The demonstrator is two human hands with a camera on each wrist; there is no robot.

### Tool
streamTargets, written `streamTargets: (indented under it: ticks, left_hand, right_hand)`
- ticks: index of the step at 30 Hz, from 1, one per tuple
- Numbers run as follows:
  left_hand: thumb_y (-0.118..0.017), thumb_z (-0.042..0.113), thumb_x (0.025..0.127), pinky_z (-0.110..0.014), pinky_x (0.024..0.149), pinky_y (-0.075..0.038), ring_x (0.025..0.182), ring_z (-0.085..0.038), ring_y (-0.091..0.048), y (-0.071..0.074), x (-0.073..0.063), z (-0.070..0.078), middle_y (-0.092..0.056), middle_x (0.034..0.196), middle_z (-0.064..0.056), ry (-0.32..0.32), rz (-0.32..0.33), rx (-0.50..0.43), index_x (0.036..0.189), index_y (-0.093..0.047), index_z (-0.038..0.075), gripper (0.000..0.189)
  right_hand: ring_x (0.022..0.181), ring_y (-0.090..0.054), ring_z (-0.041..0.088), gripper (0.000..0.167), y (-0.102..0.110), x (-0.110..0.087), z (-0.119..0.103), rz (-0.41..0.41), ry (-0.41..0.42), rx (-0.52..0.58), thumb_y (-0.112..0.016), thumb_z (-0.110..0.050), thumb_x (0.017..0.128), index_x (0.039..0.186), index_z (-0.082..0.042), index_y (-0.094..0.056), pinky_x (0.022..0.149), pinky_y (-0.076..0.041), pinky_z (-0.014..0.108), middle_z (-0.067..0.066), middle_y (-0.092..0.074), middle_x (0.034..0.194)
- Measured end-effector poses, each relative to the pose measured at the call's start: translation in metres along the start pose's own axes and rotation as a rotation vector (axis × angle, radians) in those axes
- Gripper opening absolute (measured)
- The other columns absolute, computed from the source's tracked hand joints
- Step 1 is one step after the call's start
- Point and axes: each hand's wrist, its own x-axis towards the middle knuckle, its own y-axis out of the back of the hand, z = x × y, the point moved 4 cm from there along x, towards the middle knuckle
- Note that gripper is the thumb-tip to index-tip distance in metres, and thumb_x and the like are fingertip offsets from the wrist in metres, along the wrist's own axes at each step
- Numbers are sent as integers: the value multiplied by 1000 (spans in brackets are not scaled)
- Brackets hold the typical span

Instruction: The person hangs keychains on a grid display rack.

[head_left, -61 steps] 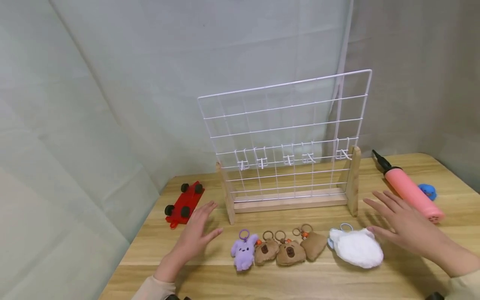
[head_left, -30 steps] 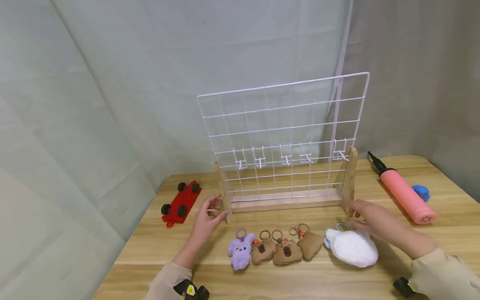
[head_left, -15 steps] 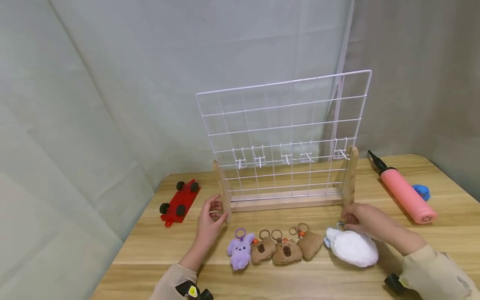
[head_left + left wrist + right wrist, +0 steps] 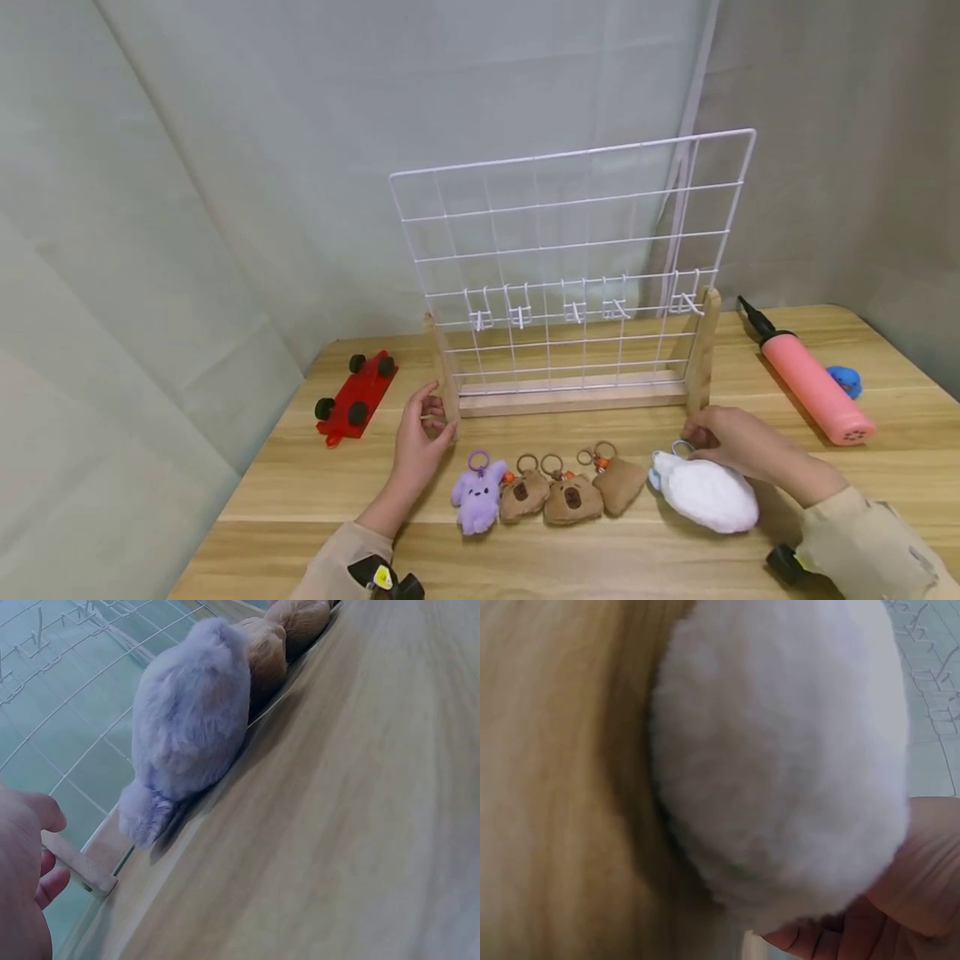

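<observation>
A white wire grid rack point(image 4: 573, 247) stands on two wooden side feet, with several white hooks point(image 4: 574, 312) along its middle. My left hand point(image 4: 420, 446) pinches the front end of its left foot point(image 4: 441, 367) between thumb and fingers; the left wrist view shows the thumb at the wood. My right hand point(image 4: 738, 442) holds the front of the right foot point(image 4: 703, 354), its fingertips mostly hidden behind the hand. A white plush keychain point(image 4: 708, 492) lies just under the right hand. To its left lie a purple plush keychain point(image 4: 477, 496) and several brown plush keychains point(image 4: 573, 498).
A red toy car point(image 4: 357, 398) lies wheels up at the left of the wooden table point(image 4: 585, 558). On the right are a pink hand pump point(image 4: 816, 387) with a black nozzle and a small blue object point(image 4: 845, 381). Pale cloth point(image 4: 300, 125) hangs behind.
Both hands have come in from the sides and taken hold of the rack's feet. The view has shifted slightly; the keychains keep their places on the table.
</observation>
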Motion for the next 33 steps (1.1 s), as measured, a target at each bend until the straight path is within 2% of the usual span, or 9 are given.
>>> streamTargets:
  ticks: [3,9,14,21,26,30,33]
  left_hand:
    - [-69,-15,75,-25,77,-56,92,-21,-57,1,2,1,-57,106,-19,8,3,-8,133,-45,-2,64]
    - [-66,-14,79,-32,81,-56,95,-29,-58,1,5,1,-57,109,-20,6,-2,-22,135,-44,-1,62]
    - [-64,-16,79,-25,80,-55,94,-26,-58,1,6,0,-57,108,-19,13,-1,-16,134,-45,-2,60]
    - [-64,-17,78,-19,78,-54,92,-26,-57,1,4,-1,-57,107,-21,5,3,-15,134,-45,-2,61]
    - [-64,-18,77,-24,76,-55,91,-30,-58,-1,4,-4,-57,107,-22,3,4,12,134,-44,-3,62]
    - [-62,-20,77,-32,77,-56,92,-35,-57,-1,5,-6,-56,108,-25,42,-12,24,134,-42,-7,62]
    - [-61,-20,78,-28,77,-56,91,-33,-58,-1,4,-6,-56,108,-24,45,-14,26,134,-43,-6,61]
  right_hand:
    - [67,-46,-1,15,-1,1,0,8,-17,13,-78,-14,76,86,-10,-67,57,-41,20,-10,-56,72]
    - [67,-43,-2,17,-2,1,0,42,7,40,-78,-13,75,87,-11,-66,57,-39,20,-10,-53,72]
    - [67,-42,-3,16,-2,3,-2,56,35,42,-77,-13,76,89,-14,-66,58,-38,18,-12,-50,72]
    - [68,-45,-4,16,-3,3,-3,28,41,77,-77,-13,77,88,-12,-65,58,-42,18,-12,-55,74]
    - [69,-48,-4,20,-5,2,-4,40,68,106,-78,-12,76,87,-10,-62,58,-45,19,-9,-59,76]
    - [69,-47,-4,22,-6,1,-3,37,64,133,-79,-12,75,87,-10,-60,57,-44,19,-8,-58,76]
    - [68,-46,-4,22,-7,1,-1,12,41,151,-78,-12,77,88,-10,-58,57,-43,19,-8,-56,75]
